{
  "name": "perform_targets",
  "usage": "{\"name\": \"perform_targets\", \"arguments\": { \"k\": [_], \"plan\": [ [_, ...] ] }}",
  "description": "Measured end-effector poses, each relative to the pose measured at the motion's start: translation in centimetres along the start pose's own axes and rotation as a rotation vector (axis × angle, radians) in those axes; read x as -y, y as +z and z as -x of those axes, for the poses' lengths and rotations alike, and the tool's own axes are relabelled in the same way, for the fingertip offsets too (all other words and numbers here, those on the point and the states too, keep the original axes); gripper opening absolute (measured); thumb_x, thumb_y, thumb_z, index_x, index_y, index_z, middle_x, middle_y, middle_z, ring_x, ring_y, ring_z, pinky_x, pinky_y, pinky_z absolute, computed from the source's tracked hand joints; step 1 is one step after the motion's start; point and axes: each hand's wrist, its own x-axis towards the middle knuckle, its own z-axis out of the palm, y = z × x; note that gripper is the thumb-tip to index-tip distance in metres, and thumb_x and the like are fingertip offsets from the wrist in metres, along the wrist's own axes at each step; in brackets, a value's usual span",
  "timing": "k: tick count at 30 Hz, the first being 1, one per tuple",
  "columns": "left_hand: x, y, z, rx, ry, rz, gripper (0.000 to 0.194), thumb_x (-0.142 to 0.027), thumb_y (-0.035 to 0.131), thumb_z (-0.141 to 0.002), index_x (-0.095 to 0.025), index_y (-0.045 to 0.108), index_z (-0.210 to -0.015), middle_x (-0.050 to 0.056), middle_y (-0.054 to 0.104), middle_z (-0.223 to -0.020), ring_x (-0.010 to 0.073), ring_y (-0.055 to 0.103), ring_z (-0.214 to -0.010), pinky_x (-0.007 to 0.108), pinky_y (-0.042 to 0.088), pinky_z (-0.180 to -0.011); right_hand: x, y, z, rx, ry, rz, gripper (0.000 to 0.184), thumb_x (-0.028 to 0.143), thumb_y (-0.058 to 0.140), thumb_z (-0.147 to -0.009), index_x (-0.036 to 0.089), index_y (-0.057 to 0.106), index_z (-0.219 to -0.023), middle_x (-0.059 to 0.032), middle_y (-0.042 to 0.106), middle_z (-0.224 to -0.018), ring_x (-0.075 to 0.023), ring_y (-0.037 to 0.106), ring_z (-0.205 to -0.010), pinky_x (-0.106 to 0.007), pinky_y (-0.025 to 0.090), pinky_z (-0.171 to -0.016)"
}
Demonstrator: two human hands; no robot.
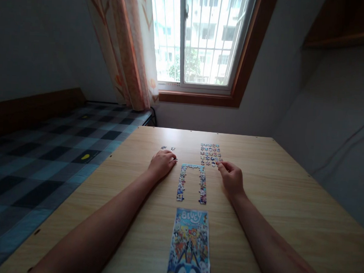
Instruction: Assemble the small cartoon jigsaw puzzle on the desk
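Observation:
On the wooden table, a partly joined jigsaw puzzle frame (181, 182) shows a top edge and two sides around bare wood. My left hand (162, 165) rests to its upper left, fingers loosely bent over the tabletop, with a small dark puzzle piece (176, 159) by the fingertips. Two loose puzzle pieces (163, 147) lie just beyond that hand. My right hand (231, 176) pinches thumb and forefinger on a puzzle piece (218, 162) at the near right corner of the spread rows of loose pieces (210, 151). Nearest me lies the colourful "Bluey" picture sheet (189, 245).
The light wooden table (277, 201) reaches toward the wall beneath a barred window (207, 38). A bed with a checked cover (56, 157) stands along its left side, and a patterned curtain (126, 45) hangs behind. A wooden shelf (347, 38) is at upper right.

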Motion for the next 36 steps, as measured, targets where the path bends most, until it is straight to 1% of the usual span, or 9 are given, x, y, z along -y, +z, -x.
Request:
{"name": "perform_targets", "arguments": {
  "k": [4, 7, 9, 13, 16, 20, 26, 32, 36],
  "plan": [
    [0.4, -0.3, 0.0, -0.028, -0.03, 0.113, 0.012, -0.028, 0.067, -0.082, -0.02, 0.074, -0.087, 0.008, 0.074, -0.095, 0.0243, 0.065, -0.092, 0.037, 0.05, -0.087, 0.0, 0.1, 0.1, 0.014, -0.013, 0.024, 0.037, 0.051, 0.067, -0.079, 0.016, 0.077, -0.081, -0.0087, 0.076, -0.078, -0.0239, 0.067, -0.073, -0.033, 0.049, -0.067],
    [0.6, -0.7, 0.1, -0.027, -0.07, 0.28, 0.013, -0.032, 0.068, -0.08, -0.021, 0.073, -0.079, 0.003, 0.073, -0.079, 0.019, 0.065, -0.074, 0.032, 0.05, -0.073, 0.2, 0.1, 0.4, 0.042, -0.045, 0.049, 0.036, 0.05, 0.066, -0.082, 0.017, 0.077, -0.083, -0.0088, 0.077, -0.082, -0.0233, 0.067, -0.074, -0.033, 0.049, -0.067],
    [0.6, -0.8, 0.3, -0.047, -0.092, 0.435, 0.017, -0.037, 0.069, -0.079, -0.02, 0.072, -0.078, 0.003, 0.074, -0.078, 0.0177, 0.066, -0.072, 0.03, 0.05, -0.07, 0.4, 0.1, 0.7, 0.058, -0.086, 0.075, 0.033, 0.048, 0.065, -0.084, 0.017, 0.077, -0.083, -0.0084, 0.076, -0.083, -0.0224, 0.066, -0.073, -0.033, 0.049, -0.066],
    [0.0, -0.5, 0.6, -0.081, -0.147, 0.776, 0.024, -0.041, 0.075, -0.074, -0.018, 0.069, -0.077, 0.005, 0.075, -0.08, 0.018, 0.068, -0.074, 0.03, 0.054, -0.069, 1.5, 0.0, 1.5, 0.119, -0.299, 0.203, 0.027, 0.042, 0.063, -0.088, 0.02, 0.076, -0.08, -0.0068, 0.073, -0.079, -0.0204, 0.062, -0.069, -0.034, 0.049, -0.067],
    [-0.7, -0.2, 0.8, -0.058, -0.181, 0.894, 0.025, -0.038, 0.078, -0.071, -0.017, 0.069, -0.081, 0.007, 0.076, -0.08, 0.0181, 0.069, -0.073, 0.031, 0.056, -0.07, 2.4, 0.0, 2.2, 0.217, -0.496, 0.278, 0.023, 0.036, 0.062, -0.091, 0.021, 0.076, -0.082, -0.0068, 0.072, -0.079, -0.0215, 0.062, -0.075, -0.036, 0.05, -0.073],
    [-1.5, -0.2, 1.3, -0.035, -0.208, 0.911, 0.035, -0.035, 0.077, -0.073, -0.015, 0.074, -0.102, 0.008, 0.078, -0.087, 0.0204, 0.072, -0.082, 0.035, 0.058, -0.081, 3.2, 0.4, 3.0, 0.321, -0.642, 0.292, 0.016, 0.028, 0.063, -0.092, 0.023, 0.077, -0.088, -0.006, 0.074, -0.084, -0.0226, 0.065, -0.084, -0.038, 0.051, -0.081],
    [-3.6, -0.3, 4.0, -0.099, -0.24, 0.892, 0.027, -0.038, 0.075, -0.076, -0.016, 0.077, -0.093, 0.009, 0.079, -0.094, 0.024, 0.074, -0.089, 0.038, 0.059, -0.085, 3.7, 0.9, 3.8, 0.373, -0.776, 0.317, 0.013, 0.027, 0.065, -0.093, 0.025, 0.078, -0.089, -0.0042, 0.076, -0.088, -0.0211, 0.065, -0.086, -0.038, 0.05, -0.085],
    [-5.0, -1.1, 5.1, -0.182, -0.151, 0.85, 0.021, -0.035, 0.074, -0.079, -0.017, 0.075, -0.09, 0.008, 0.079, -0.088, 0.0214, 0.074, -0.081, 0.035, 0.061, -0.078, 4.4, 1.4, 4.8, 0.39, -0.869, 0.384, 0.01, 0.025, 0.068, -0.092, 0.027, 0.077, -0.094, -0.001, 0.078, -0.097, -0.0218, 0.065, -0.098, -0.042, 0.045, -0.093],
    [-5.9, -1.8, 5.4, -0.109, -0.03, 0.868, 0.019, -0.034, 0.074, -0.08, -0.017, 0.074, -0.088, 0.007, 0.078, -0.084, 0.019, 0.073, -0.075, 0.033, 0.061, -0.072, 4.6, 1.4, 5.1, 0.32, -0.873, 0.411, 0.013, 0.026, 0.069, -0.092, 0.03, 0.077, -0.101, 0.0006, 0.078, -0.104, -0.0237, 0.064, -0.106, -0.043, 0.044, -0.097]
  ]
}}
